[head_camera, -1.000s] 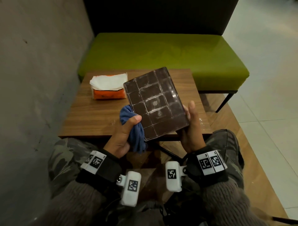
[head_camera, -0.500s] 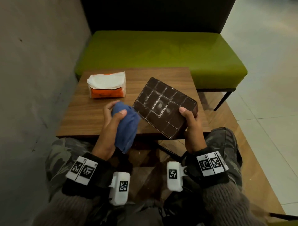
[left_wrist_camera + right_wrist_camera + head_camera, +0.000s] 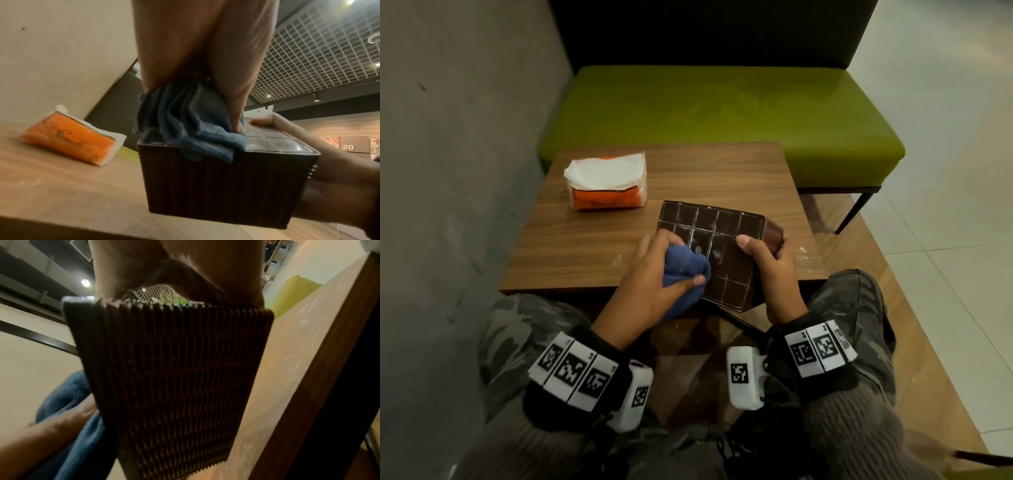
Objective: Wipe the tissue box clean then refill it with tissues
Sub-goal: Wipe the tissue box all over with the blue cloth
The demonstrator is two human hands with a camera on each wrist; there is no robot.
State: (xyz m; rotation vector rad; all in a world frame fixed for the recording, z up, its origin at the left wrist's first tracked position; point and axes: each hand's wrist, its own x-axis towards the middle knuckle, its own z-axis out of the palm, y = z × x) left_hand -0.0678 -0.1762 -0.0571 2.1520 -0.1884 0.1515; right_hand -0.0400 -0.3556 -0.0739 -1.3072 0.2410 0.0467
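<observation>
A dark brown tissue box with a gridded, dusty face up and woven sides sits tilted over the near edge of the wooden table. My right hand grips its right end, thumb on the gridded face. My left hand holds a bunched blue cloth and presses it on the box's near left part. An opened orange pack of white tissues lies at the table's far left.
A green bench seat with a dark backrest stands behind the table. A grey wall runs along the left. White specks lie on the table near the box's right end. My knees are under the table's near edge.
The box came down from an upright, raised tilt to lie low and flatter over the table's edge. My left hand brought the cloth from beside the box onto its gridded face.
</observation>
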